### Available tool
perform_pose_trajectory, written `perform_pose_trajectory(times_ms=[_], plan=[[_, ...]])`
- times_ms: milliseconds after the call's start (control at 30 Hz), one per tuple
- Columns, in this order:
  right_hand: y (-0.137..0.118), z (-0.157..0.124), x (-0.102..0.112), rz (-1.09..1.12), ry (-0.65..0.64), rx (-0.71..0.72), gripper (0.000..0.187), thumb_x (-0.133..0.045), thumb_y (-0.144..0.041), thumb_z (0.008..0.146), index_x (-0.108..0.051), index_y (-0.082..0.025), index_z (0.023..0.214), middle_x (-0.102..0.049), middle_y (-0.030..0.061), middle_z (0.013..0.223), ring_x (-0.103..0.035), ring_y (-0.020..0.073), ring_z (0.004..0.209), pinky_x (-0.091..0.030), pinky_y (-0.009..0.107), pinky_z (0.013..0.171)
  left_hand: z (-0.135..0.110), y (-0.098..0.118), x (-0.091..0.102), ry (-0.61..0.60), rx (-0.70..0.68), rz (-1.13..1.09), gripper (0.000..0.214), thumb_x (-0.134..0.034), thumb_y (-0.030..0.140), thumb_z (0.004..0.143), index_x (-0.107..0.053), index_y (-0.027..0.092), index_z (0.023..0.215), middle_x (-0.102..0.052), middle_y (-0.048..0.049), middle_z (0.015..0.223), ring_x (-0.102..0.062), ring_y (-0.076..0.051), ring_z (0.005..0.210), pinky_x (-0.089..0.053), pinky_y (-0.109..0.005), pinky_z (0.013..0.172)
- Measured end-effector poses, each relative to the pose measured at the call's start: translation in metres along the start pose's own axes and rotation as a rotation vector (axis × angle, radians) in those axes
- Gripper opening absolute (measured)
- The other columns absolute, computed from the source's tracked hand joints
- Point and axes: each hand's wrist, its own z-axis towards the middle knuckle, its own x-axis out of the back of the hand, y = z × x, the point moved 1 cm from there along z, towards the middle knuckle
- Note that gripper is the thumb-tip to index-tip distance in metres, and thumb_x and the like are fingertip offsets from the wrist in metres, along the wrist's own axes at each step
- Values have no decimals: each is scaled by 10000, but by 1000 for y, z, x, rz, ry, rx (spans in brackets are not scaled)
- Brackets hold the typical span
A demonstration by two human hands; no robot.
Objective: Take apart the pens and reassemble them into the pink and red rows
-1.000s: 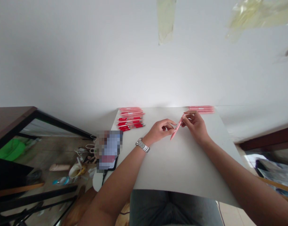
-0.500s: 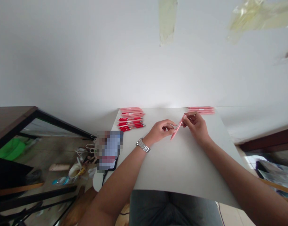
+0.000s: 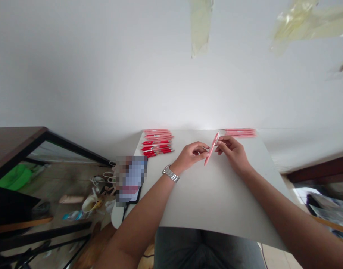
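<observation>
A slim pink pen (image 3: 211, 148) is held slantwise above the white table, its upper end tipped away to the right. My left hand (image 3: 194, 152), with a metal watch at the wrist, pinches the pen's lower half between thumb and fingers. At the upper half, my right hand (image 3: 230, 148) has its curled thumb and fingertips against the pen's side; the exact contact is small and partly hidden. Pink pens (image 3: 157, 132) lie in a row at the table's back left, with red pens (image 3: 156, 148) just in front. More pink pens (image 3: 240, 132) lie at the back right.
The white table (image 3: 213, 201) meets the wall at its far edge. A phone (image 3: 131, 179) with a blurred screen lies at the left edge, a cable beside it. A dark-framed table (image 3: 17, 138) stands to the left, and a cup (image 3: 89, 204) is below.
The pen has turned more upright, and its upper end now sticks out free above my right fingertips, which held that end before. My left hand keeps its pinch in nearly the same spot.
</observation>
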Motion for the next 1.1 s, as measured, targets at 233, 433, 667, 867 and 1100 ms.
perform_pose_trajectory(times_ms=[233,433,667,867,1100], plan=[[4,-3,-2,-61,-113,18,325,-765,-535,878,-712,-234,987,-715,39,916,-646,190,813,-524,327,727,1,-2,-1,8,13,17,387,-763,428,891,-676,178,1174,-781,-88,1009,-718,-190,912,-489,-291,800],[2,-4,-6,3,-172,31,307,-760,-529,889,-668,-246,967,-684,18,841,-625,181,777,-510,324,720,0,1,-3,-1,25,28,372,-763,409,891,-669,174,1164,-782,-93,1017,-726,-194,920,-486,-280,777],[-3,-7,-5,-41,-134,108,288,-704,-518,941,-643,-245,1005,-692,35,899,-634,184,795,-509,332,728,0,-1,-1,58,-17,21,366,-736,430,910,-686,171,1163,-746,-88,1021,-695,-186,947,-518,-288,831],[-2,-7,3,-349,-65,241,210,-640,-446,995,-631,-247,1063,-653,18,822,-606,181,724,-494,343,710,0,-3,3,166,-3,-66,365,-702,460,930,-681,168,1148,-708,-78,993,-672,-153,847,-530,-266,755],[-8,-3,6,-683,-130,478,114,-571,-310,1028,-663,-246,1046,-651,47,872,-610,214,802,-497,360,715,3,-6,5,253,-23,-152,361,-692,483,935,-676,162,1097,-714,-90,999,-677,-156,842,-548,-282,757]])
